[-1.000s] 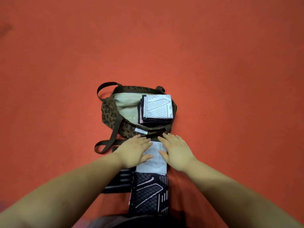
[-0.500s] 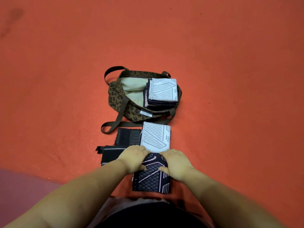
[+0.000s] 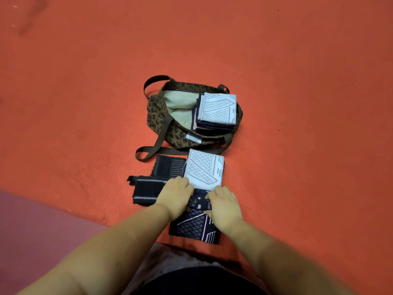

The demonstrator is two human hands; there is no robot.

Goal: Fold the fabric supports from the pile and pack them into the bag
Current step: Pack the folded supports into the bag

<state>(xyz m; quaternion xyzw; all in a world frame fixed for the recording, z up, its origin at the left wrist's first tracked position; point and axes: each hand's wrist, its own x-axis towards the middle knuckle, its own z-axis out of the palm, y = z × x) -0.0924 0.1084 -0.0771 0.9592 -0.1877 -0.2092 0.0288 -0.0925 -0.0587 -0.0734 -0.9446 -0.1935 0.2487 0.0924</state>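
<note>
Both hands have drawn back from the far end of the support (image 3: 196, 209) to its middle, exposing the pale folded flap: the first fold is laid and the next can begin. The left hand (image 3: 174, 193) and right hand (image 3: 223, 204) rest with curled fingers on the dark near half and appear to pinch it, though the grip is partly hidden. The support lies on the red floor (image 3: 85, 103), just before the bag (image 3: 161, 116). One bag is in view, holding one stack (image 3: 214, 112) of folded supports, about five by the visible edges. Two dark supports (image 3: 157, 179) remain at the left.
</note>
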